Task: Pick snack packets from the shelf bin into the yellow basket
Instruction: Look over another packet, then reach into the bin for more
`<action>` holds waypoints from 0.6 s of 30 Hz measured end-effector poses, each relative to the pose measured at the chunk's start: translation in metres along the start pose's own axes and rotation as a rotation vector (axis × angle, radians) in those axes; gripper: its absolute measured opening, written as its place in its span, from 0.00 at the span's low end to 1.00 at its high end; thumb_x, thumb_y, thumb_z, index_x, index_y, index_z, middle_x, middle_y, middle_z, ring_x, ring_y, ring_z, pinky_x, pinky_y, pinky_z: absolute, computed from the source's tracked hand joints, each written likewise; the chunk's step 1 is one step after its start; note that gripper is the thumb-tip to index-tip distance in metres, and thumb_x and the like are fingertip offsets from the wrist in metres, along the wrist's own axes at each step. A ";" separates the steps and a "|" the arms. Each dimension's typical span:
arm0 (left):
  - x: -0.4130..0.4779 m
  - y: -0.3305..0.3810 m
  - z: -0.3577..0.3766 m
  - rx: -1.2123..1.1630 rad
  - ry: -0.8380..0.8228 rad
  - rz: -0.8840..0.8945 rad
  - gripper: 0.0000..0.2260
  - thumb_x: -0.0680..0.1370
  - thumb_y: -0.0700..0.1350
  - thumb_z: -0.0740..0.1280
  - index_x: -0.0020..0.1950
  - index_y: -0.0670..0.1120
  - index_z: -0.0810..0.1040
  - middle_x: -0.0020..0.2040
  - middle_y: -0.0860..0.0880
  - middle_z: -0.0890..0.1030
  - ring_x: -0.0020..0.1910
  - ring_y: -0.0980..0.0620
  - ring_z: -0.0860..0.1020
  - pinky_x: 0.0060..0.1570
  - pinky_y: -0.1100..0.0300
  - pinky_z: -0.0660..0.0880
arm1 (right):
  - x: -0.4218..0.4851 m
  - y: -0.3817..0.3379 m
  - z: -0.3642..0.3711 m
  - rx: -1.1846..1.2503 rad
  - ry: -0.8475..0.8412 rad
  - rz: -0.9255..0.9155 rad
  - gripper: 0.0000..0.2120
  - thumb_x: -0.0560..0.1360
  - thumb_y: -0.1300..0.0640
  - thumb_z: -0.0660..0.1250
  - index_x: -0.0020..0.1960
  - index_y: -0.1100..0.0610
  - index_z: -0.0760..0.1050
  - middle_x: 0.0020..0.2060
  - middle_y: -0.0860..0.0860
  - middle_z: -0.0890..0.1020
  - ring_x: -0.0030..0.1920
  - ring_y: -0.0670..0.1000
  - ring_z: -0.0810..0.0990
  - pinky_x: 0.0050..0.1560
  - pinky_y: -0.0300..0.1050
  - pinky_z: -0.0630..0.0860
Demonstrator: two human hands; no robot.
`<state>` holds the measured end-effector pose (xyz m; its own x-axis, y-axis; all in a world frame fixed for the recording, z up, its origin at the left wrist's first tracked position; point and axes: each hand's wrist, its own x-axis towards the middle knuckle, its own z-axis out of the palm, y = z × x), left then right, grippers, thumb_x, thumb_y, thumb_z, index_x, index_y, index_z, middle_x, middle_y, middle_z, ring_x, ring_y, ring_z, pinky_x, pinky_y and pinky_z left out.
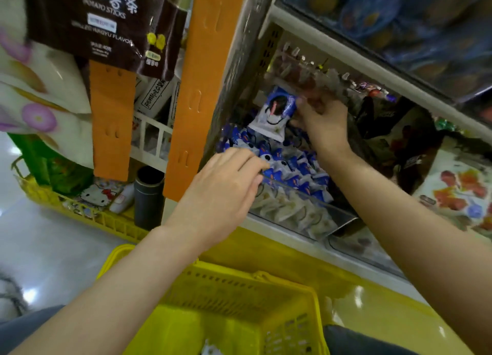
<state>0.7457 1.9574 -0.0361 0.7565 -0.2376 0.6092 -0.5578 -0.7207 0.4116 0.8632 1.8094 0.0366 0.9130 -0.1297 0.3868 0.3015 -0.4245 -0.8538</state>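
Note:
A clear shelf bin (314, 221) holds several small blue-and-white snack packets (292, 165). My right hand (323, 122) is raised above the bin and pinches one blue-and-white snack packet (277, 114) by its edge, lifted clear of the pile. My left hand (226, 189) reaches into the front of the bin, its fingertips curled down onto the packets at the pile's near left; whether it grips one is hidden. The yellow basket (239, 296) stands below the shelf in front of me, with one small white packet (210, 349) on its floor.
An orange hanging strip (198, 88) with dark potato-stick bags (87, 18) hangs left of the bin. A second yellow basket (80, 210) with goods and a dark cylinder (149, 194) stands on the floor at left. Other snack bins lie to the right and on the shelf above.

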 end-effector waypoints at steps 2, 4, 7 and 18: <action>-0.008 0.009 -0.004 -0.132 0.049 -0.099 0.10 0.81 0.45 0.55 0.56 0.46 0.74 0.49 0.52 0.74 0.50 0.54 0.70 0.49 0.64 0.64 | -0.032 -0.011 -0.017 0.095 -0.024 -0.009 0.03 0.77 0.62 0.63 0.47 0.57 0.74 0.45 0.53 0.80 0.40 0.43 0.80 0.38 0.34 0.79; -0.018 0.015 -0.006 -0.325 0.075 -0.261 0.06 0.81 0.46 0.56 0.55 0.49 0.71 0.48 0.54 0.72 0.47 0.59 0.70 0.47 0.69 0.66 | -0.062 -0.017 -0.033 0.184 -0.033 -0.031 0.06 0.77 0.63 0.63 0.44 0.54 0.74 0.40 0.50 0.80 0.37 0.41 0.80 0.37 0.34 0.78; -0.033 0.020 -0.006 -0.639 0.023 -0.523 0.09 0.78 0.51 0.59 0.56 0.50 0.69 0.51 0.56 0.73 0.49 0.64 0.71 0.46 0.77 0.67 | -0.105 -0.012 -0.048 0.274 -0.101 -0.020 0.06 0.76 0.66 0.63 0.44 0.56 0.74 0.36 0.49 0.79 0.36 0.41 0.79 0.36 0.34 0.77; -0.072 0.028 0.030 -0.944 -0.258 -0.846 0.09 0.77 0.38 0.64 0.55 0.49 0.76 0.50 0.52 0.82 0.49 0.56 0.79 0.51 0.63 0.74 | -0.189 0.056 -0.023 0.326 -0.438 0.543 0.08 0.78 0.58 0.61 0.55 0.59 0.73 0.42 0.50 0.82 0.40 0.44 0.80 0.43 0.40 0.79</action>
<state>0.6857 1.9342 -0.0890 0.9753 -0.1309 -0.1782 0.1801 0.0029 0.9836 0.7009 1.7894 -0.0766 0.9610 0.1513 -0.2314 -0.2165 -0.1088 -0.9702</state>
